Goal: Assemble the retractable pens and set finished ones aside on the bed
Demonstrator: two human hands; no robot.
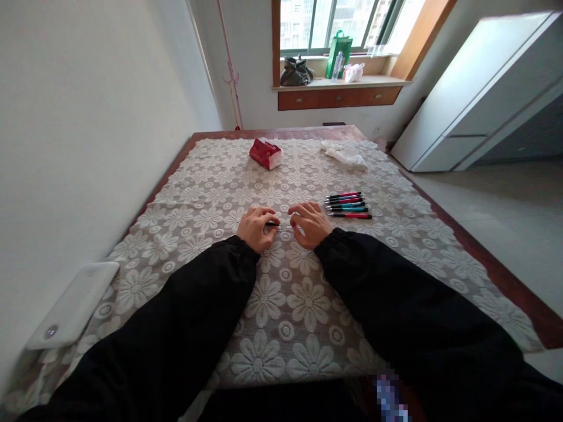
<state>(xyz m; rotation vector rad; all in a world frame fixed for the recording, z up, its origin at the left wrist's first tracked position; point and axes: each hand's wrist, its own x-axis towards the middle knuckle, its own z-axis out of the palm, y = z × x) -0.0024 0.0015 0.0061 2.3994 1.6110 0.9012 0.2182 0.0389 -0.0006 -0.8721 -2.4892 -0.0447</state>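
Note:
Between the thumb and fingers of my left hand [256,230] is a thin dark pen [272,224], mostly covered by the hand. Its visible end points toward my right hand [311,225]. The right thumb and index finger are curled together around a small, pale, thin piece too small to make out. A narrow gap separates the two hands, both low over the tablecloth [265,296]. Just beyond the right hand, several pens [347,208] lie side by side, with red, blue and black barrels.
A red tissue pack [265,153] lies farther back on the table, and a crumpled white plastic bag [345,157] is at the back right. At the left edge, a white device [74,305] rests by the wall. A white refrigerator [466,99] stands beyond the right side.

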